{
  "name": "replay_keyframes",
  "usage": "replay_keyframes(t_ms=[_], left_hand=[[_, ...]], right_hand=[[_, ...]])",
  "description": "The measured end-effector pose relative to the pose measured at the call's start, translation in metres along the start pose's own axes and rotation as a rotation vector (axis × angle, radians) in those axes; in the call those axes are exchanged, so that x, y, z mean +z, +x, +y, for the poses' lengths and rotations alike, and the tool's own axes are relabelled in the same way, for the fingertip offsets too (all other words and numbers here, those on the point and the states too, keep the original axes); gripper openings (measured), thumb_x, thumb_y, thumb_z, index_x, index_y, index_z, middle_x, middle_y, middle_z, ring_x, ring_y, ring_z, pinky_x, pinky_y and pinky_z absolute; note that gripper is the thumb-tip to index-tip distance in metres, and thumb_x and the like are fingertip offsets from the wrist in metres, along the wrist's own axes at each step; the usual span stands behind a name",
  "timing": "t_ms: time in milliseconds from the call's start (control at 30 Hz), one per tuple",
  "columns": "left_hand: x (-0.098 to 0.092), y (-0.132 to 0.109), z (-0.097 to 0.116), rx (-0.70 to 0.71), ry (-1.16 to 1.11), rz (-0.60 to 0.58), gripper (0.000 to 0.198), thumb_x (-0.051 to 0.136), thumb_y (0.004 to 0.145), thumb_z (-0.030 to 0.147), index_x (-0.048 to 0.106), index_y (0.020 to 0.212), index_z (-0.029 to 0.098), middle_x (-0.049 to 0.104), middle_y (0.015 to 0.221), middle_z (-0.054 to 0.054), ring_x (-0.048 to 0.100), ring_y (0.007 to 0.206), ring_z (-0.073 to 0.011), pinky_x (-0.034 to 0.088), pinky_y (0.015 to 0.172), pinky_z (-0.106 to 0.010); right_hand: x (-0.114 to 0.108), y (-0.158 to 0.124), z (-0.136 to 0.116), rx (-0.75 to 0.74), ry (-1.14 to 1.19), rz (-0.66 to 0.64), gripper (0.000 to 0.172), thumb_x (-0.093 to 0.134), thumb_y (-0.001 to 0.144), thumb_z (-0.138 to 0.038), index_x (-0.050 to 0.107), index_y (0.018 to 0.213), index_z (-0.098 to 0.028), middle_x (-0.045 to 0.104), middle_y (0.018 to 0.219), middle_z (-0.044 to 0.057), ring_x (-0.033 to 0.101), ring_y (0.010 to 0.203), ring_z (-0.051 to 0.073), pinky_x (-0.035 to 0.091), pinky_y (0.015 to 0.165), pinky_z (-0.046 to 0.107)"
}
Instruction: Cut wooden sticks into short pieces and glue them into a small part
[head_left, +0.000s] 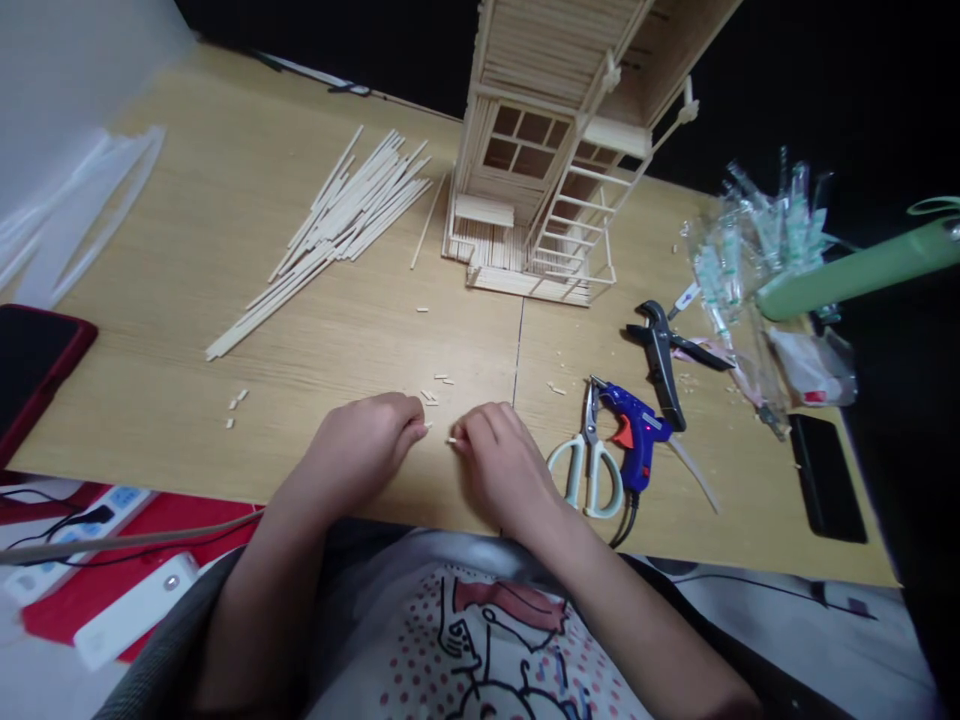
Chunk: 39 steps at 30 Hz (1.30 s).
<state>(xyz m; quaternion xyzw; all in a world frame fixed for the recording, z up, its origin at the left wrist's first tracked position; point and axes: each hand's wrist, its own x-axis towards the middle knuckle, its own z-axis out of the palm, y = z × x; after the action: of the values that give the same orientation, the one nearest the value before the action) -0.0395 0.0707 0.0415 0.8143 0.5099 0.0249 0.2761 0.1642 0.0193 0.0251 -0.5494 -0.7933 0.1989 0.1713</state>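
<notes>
My left hand (379,435) is closed in a pinch near the table's front edge, with the tip of a short wooden stick piece (428,427) poking out of its fingers. A hand's width to the right, my right hand (499,455) pinches another short stick piece (451,440); its pale end shows at the fingertips. The two pieces are apart. Just beyond the hands lie several short cut stick pieces (429,397). Farther back stands a model house (525,150) built of thin wooden sticks, with a window, a ladder-like stair and a railed deck.
Long wooden sticks (352,215) lie in a pile at back left. Right of my hands are scissors (591,450), a blue hot glue gun (637,425) and a black cutter tool (661,355). Phones (827,478) rest at both sides. A green cylinder (862,265) leans over clear plastic packaging.
</notes>
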Motion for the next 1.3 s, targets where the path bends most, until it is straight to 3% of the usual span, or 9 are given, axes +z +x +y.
replay_keyframes(t_ms=[300,567,700,833,1033,1300], left_hand=[[-0.015,0.015,0.004,0.005,0.123,-0.133,0.025,0.053,0.098,0.035,0.068,0.081,0.024,0.075,0.084,-0.006,0.066,0.076,-0.0249,0.036,0.063,-0.033],[-0.018,0.019,0.004,-0.095,0.078,-0.150,0.027,0.060,0.094,0.042,0.068,0.077,0.023,0.072,0.076,-0.005,0.063,0.070,-0.0233,0.031,0.060,-0.032],[-0.017,0.012,-0.004,-0.121,-0.061,-0.073,0.021,0.060,0.093,0.040,0.069,0.084,0.024,0.073,0.080,-0.002,0.064,0.075,-0.0217,0.038,0.064,-0.031],[-0.006,0.000,-0.009,-0.140,-0.146,0.104,0.020,0.060,0.093,0.039,0.070,0.090,0.023,0.074,0.088,-0.003,0.066,0.084,-0.0214,0.044,0.073,-0.031],[0.020,-0.008,0.001,-0.084,-0.128,0.307,0.018,0.061,0.096,0.035,0.072,0.098,0.021,0.074,0.096,-0.005,0.068,0.093,-0.0226,0.048,0.079,-0.033],[0.027,-0.008,0.000,-0.023,-0.178,0.332,0.017,0.060,0.098,0.029,0.075,0.094,0.022,0.076,0.098,-0.003,0.071,0.094,-0.0210,0.051,0.085,-0.033]], right_hand=[[0.006,0.022,-0.011,-0.059,-0.204,-0.087,0.020,0.048,0.102,-0.011,0.068,0.102,-0.014,0.066,0.101,0.014,0.052,0.092,0.028,0.046,0.084,0.040],[0.008,0.025,-0.006,-0.067,-0.123,-0.069,0.020,0.048,0.103,-0.011,0.067,0.100,-0.015,0.065,0.101,0.012,0.054,0.095,0.027,0.047,0.086,0.038],[0.010,0.021,-0.004,-0.042,-0.036,-0.020,0.011,0.056,0.101,-0.012,0.066,0.098,-0.016,0.066,0.099,0.010,0.055,0.095,0.026,0.047,0.087,0.037],[0.011,0.018,-0.006,0.002,0.021,0.034,0.002,0.063,0.099,-0.016,0.065,0.099,-0.016,0.066,0.098,0.010,0.056,0.095,0.026,0.047,0.087,0.038],[0.013,0.019,-0.014,0.042,-0.021,0.046,0.010,0.061,0.101,-0.020,0.067,0.094,-0.016,0.068,0.095,0.010,0.057,0.092,0.027,0.046,0.084,0.038],[0.018,0.018,-0.015,0.050,-0.020,0.087,0.015,0.057,0.103,-0.022,0.066,0.092,-0.016,0.067,0.093,0.010,0.057,0.090,0.027,0.046,0.083,0.038]])
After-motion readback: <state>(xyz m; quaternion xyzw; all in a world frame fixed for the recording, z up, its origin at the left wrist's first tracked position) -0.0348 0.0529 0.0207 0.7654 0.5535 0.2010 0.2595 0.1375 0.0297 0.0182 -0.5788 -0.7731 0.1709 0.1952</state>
